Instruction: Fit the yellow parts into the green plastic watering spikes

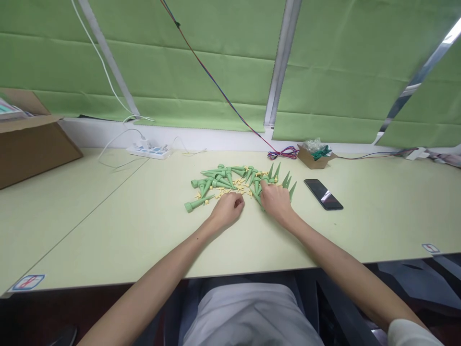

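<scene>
Several green cone-shaped spikes with round caps (196,203) lie in a loose arc on the pale table. Small yellow pieces (239,184) are scattered among them, mostly in the middle. My left hand (228,207) rests on the table just in front of the yellow pieces, its fingers curled in; whatever they hold, if anything, is hidden. My right hand (275,199) is at the right part of the pile, fingers bent down onto the green spikes, with one spike beside and partly under it. What its fingertips grip is too small to make out.
A black phone (323,194) lies right of the pile. Behind it are a small cardboard box (312,160) and a coiled red-blue cable (283,154). A power strip (150,151) and a large cardboard box (36,149) stand at the left.
</scene>
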`<state>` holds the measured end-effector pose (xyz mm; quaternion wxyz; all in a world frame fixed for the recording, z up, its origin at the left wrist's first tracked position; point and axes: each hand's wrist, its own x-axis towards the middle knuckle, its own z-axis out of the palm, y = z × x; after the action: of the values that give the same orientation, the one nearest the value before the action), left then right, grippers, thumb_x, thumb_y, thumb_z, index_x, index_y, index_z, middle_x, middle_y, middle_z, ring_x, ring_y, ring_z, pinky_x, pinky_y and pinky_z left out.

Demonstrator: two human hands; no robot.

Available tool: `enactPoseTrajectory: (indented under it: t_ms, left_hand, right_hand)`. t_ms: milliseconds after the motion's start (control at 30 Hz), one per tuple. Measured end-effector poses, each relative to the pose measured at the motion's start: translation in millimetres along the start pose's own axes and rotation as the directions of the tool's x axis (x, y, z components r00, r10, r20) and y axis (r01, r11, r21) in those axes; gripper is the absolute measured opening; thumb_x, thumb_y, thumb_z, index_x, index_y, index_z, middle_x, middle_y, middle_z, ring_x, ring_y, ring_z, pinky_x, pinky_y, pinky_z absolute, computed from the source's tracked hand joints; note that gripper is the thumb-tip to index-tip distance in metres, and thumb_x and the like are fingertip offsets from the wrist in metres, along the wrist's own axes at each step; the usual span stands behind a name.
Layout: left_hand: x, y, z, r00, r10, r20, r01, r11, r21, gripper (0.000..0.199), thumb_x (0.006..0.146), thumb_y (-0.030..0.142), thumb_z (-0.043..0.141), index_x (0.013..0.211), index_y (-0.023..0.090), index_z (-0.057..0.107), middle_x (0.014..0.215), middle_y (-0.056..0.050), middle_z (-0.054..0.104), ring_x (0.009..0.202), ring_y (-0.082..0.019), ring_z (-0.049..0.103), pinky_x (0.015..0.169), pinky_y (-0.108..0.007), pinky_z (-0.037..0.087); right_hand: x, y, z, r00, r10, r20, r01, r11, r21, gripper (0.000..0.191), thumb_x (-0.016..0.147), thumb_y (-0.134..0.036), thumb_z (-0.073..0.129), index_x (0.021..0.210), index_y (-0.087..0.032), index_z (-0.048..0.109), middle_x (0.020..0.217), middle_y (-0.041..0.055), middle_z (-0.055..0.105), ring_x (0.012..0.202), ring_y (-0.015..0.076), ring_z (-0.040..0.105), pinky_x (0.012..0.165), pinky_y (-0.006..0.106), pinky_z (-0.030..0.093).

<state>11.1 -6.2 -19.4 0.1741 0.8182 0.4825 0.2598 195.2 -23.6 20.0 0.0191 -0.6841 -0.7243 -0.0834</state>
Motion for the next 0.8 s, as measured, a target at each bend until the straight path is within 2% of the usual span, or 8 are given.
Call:
enactPoseTrajectory:
  t_ms: [333, 500, 633, 733, 800]
  left_hand:
    - [-0.9, 1.3, -1.0, 1.000, -0.009, 0.012, 0.009, 1.000, 0.004, 0.017, 0.089, 0.020, 0.054, 0.078, 0.019, 0.068, 0.077, -0.005, 0.070, 0.072, -0.021, 0.061, 0.067, -0.032, 0.041]
    - [-0.9, 1.2, -1.2, 1.000, -0.005, 0.018, 0.005, 1.000, 0.001, 0.017, 0.088, 0.019, 0.054, 0.078, 0.019, 0.068, 0.077, -0.005, 0.070, 0.072, -0.021, 0.061, 0.066, -0.032, 0.041]
    - [-0.8, 1.2, -1.8, 1.000, -0.003, 0.023, 0.003, 1.000, -0.003, 0.017, 0.087, 0.019, 0.053, 0.078, 0.019, 0.068, 0.075, -0.005, 0.069, 0.070, -0.020, 0.060, 0.064, -0.032, 0.040]
    - [-1.1, 1.4, -2.5, 1.000, 0.002, 0.022, -0.002, 1.000, 0.002, 0.018, 0.087, 0.019, 0.053, 0.078, 0.019, 0.068, 0.075, -0.005, 0.069, 0.070, -0.020, 0.060, 0.064, -0.032, 0.040]
    - [-1.5, 1.6, -2.7, 1.000, 0.000, 0.028, 0.000, 1.000, 0.008, 0.018, 0.088, 0.019, 0.053, 0.078, 0.019, 0.068, 0.076, -0.005, 0.069, 0.071, -0.021, 0.060, 0.065, -0.032, 0.041]
  right_hand:
    - [-1.9, 0.0, -1.0, 0.999, -0.024, 0.026, 0.023, 1.000, 0.018, 0.030, 0.104, -0.018, 0.036, 0.118, -0.018, 0.062, 0.098, 0.0150, 0.075, 0.094, 0.0303, 0.075, 0.070, 0.031, 0.046]
    - [0.5, 0.8, -8.1, 0.998, -0.043, -0.043, 0.046, 0.997, 0.062, 0.028, 0.105, -0.022, 0.037, 0.118, -0.018, 0.062, 0.101, 0.0138, 0.074, 0.093, 0.0290, 0.073, 0.072, 0.031, 0.045]
    - [21.3, 2.6, -19.7, 0.986, -0.111, -0.128, 0.125, 0.987, 0.105, 0.029, 0.104, -0.024, 0.040, 0.123, -0.018, 0.061, 0.109, 0.0135, 0.072, 0.098, 0.0282, 0.070, 0.076, 0.032, 0.046]
    - [49.4, 3.7, -22.3, 0.981, -0.173, -0.083, 0.182, 0.978, 0.104, 0.030, 0.102, -0.022, 0.043, 0.123, -0.016, 0.063, 0.120, 0.0168, 0.069, 0.110, 0.0280, 0.067, 0.086, 0.032, 0.048]
    - [68.3, 4.3, -19.7, 0.980, -0.197, 0.013, 0.195, 0.978, 0.078, 0.030, 0.099, -0.020, 0.049, 0.123, -0.014, 0.066, 0.125, 0.0184, 0.068, 0.120, 0.0290, 0.063, 0.095, 0.034, 0.047]
